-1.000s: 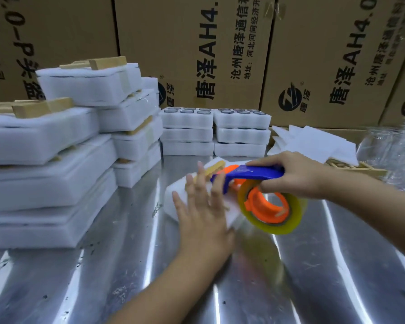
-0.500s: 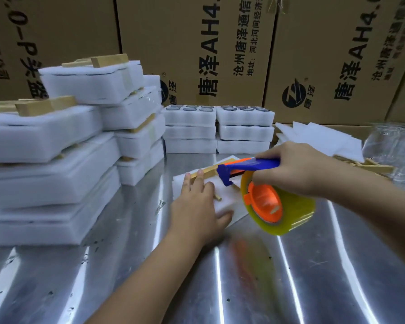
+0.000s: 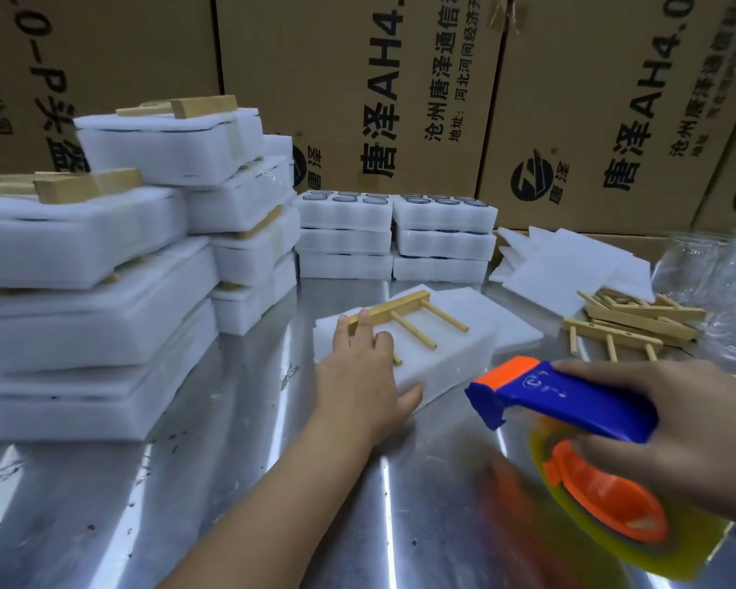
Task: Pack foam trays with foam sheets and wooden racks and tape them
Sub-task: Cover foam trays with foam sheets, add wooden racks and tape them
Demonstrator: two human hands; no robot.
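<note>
A white foam tray [image 3: 447, 363] lies on the steel table [image 3: 239, 482] in the middle, covered by a foam sheet, with a wooden rack [image 3: 404, 318] on top, pegs pointing right. My left hand [image 3: 364, 376] presses flat on the tray's near left end, fingers touching the rack's bar. My right hand [image 3: 672, 431] grips a blue and orange tape dispenser [image 3: 570, 401] with a yellowish tape roll [image 3: 625, 533], held low at the right, apart from the tray.
Taped foam packs [image 3: 81, 291] are stacked high on the left. Foam trays holding glass jars [image 3: 394, 240] stand at the back. Loose foam sheets [image 3: 570, 265], wooden racks [image 3: 638, 320] and empty glass jars [image 3: 714, 282] lie at the right. Cardboard boxes [image 3: 358, 87] wall the back.
My right hand pulled the tape dispenser off the tray, toward me and to the right. My left hand stays pressed on the tray, which now shows the rack uncovered.
</note>
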